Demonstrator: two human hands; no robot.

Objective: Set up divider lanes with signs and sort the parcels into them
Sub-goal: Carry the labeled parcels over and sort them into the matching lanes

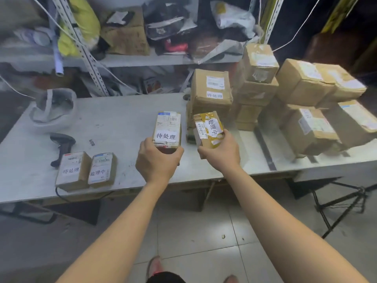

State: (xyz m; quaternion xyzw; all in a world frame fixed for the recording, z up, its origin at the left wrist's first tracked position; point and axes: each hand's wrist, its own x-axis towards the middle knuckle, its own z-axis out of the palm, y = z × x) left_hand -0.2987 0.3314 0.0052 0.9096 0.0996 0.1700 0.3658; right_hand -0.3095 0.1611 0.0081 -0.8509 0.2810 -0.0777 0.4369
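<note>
Parcels, small stiff cardboard boxes that look light, are gripped by their near ends above the bench (126, 117): left hand (156, 160) holding the 待处理 parcel (167, 129), right hand (221, 152) the 处理中 parcel (208, 129).

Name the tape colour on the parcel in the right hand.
Yellow tape, seen best in the head view.

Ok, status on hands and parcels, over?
Left hand grips 待处理 parcel. Right hand grips 处理中 parcel. Both over the table; barcode scanner lies far left.
</note>
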